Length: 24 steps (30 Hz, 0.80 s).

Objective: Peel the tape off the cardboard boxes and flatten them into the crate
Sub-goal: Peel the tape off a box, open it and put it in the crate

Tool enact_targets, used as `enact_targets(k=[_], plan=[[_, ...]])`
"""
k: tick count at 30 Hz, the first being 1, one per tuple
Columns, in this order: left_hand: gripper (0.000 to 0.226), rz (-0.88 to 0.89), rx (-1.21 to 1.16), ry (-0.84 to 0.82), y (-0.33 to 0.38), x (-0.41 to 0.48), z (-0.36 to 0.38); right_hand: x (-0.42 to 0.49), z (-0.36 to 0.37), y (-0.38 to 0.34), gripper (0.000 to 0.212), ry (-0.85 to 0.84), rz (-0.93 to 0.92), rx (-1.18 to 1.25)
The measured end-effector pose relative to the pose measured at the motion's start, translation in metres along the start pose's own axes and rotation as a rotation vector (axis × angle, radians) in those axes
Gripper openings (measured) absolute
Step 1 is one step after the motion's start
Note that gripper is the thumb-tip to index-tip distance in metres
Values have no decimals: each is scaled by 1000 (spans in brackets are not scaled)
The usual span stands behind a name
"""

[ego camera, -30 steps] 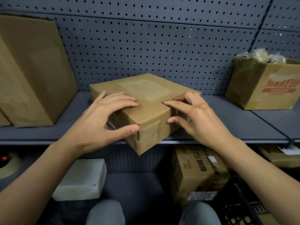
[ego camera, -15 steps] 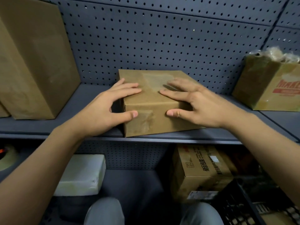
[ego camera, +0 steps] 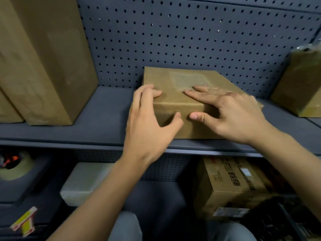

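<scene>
Found on the dark grey shelf (ego camera: 97, 110), close to its front edge and right of centre: flat brown cardboard box (ego camera: 165, 77). Lies on its broad face, back edge near the grey perforated back panel (ego camera: 191, 40). Carries a patch of clear tape (ego camera: 187, 80) on the top face.

Left hand (ego camera: 149, 126) at the box's near left corner. Fingers curled over the left top edge, thumb pressed to the front face. Grasps the box there.

Right hand (ego camera: 234, 115) on the right half of the box. Fingers straight and spread flat across the top, tips touching the near edge of the tape patch, thumb tip against the front face. Presses only, clenched round nothing. Thumbs of both hands near each other on the front face, apart.

Well apart to the left on the same shelf: tall brown cardboard carton (ego camera: 43, 58), upright. At the far right: another brown cardboard box (ego camera: 302, 84), cut off by the frame.

On the lower shelf (ego camera: 156, 197): white rectangular block (ego camera: 85, 181), printed brown carton (ego camera: 231, 185), pale roll of tape (ego camera: 17, 169) at far left.
</scene>
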State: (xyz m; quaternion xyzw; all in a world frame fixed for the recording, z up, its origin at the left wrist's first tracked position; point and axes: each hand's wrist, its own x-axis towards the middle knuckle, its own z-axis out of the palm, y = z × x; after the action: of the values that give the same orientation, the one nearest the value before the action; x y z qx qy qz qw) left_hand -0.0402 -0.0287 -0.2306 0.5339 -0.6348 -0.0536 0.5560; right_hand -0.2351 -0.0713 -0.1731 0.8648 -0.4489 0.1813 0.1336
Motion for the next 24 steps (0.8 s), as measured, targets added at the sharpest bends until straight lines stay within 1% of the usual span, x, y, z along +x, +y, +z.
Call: enact_targets(k=[2,5,9,17,24], plan=[[52,-5,-2,42,0,1,3,-1,2,-1,67,19,2,2],[47,-12,-7,52,0,0,4,-3,4,-1,67,45,6,0],[46,-7,-16,52,-1,-1,4,-4,6,-2,70,69,9,-16],[44,-18,-17,59,0,-1,4,-5,8,-3,67,90,13,-27],[52,10,-25,36,-3,-2,2,-6,9,-4,64,95,23,-35]])
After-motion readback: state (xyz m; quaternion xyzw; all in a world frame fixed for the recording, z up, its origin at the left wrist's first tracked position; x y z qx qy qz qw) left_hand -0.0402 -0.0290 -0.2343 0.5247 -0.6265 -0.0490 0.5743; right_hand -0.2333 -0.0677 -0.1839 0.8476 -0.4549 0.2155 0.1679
